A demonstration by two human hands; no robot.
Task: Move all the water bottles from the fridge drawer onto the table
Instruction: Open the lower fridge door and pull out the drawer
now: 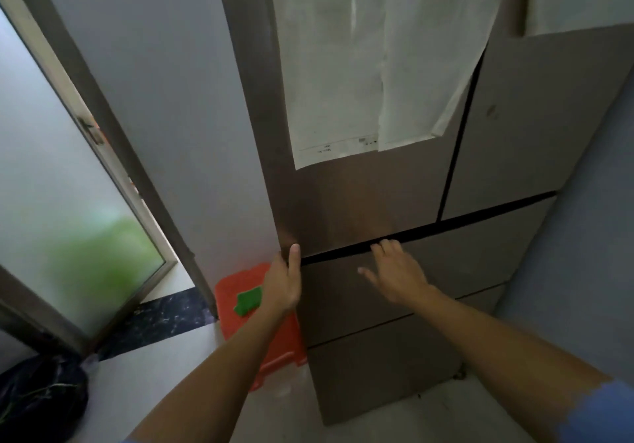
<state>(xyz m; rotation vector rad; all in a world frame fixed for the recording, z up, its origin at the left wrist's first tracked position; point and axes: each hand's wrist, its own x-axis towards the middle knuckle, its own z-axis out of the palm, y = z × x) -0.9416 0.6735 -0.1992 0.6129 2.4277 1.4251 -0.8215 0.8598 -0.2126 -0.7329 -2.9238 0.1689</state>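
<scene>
A tall brown fridge (370, 195) fills the middle of the head view, all doors and drawers closed. Its upper drawer front (473, 264) lies below a dark horizontal gap. My left hand (283, 279) rests at the drawer's top left corner, fingers at the gap. My right hand (398, 271) is spread, fingertips reaching into the same gap further right. Both hands hold nothing. A lower drawer (384, 377) sits beneath. No water bottles and no table are in view.
Paper sheets (377, 65) hang on the upper fridge door. An orange plastic stool (271, 350) with a green item (248, 300) stands left of the fridge. A frosted glass door (61, 185) is at left, a dark bag (37, 398) on the floor, and a blue wall at right.
</scene>
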